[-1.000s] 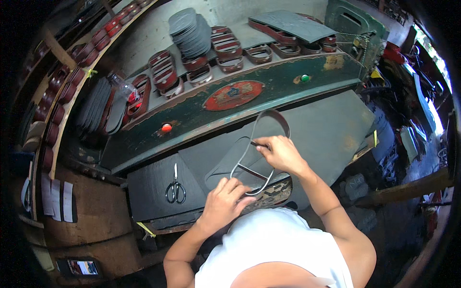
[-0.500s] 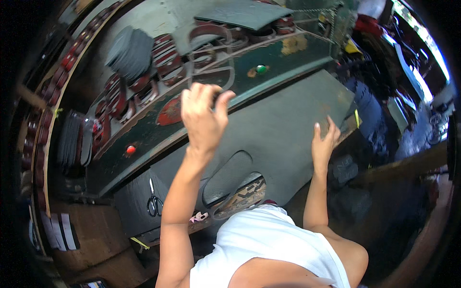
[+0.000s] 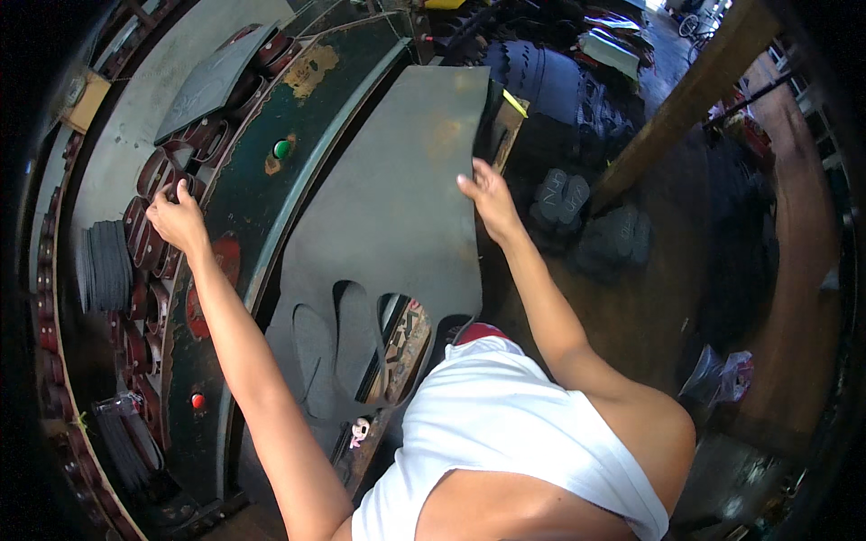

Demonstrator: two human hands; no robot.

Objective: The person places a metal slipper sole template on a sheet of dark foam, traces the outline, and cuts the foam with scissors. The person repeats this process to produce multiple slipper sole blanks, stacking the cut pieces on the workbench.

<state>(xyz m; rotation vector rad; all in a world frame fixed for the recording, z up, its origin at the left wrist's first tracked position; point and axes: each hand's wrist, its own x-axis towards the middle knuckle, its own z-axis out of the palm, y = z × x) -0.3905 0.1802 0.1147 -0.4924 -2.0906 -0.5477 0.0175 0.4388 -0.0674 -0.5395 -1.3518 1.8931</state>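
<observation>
Stack of grey soles (image 3: 106, 266) beside left hand (image 3: 178, 219), dark cutters (image 3: 153, 171) around.

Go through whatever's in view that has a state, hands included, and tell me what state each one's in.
Grey sheet: flat on the bench, sole-shaped holes cut near its close end.
Left hand: reaching out, fingers on the red-brown cutting dies.
Right hand: open, pressing the sheet's right edge.
Stack of grey soles: piled upright on the left.
Green button: unlit, as far as shows.
</observation>
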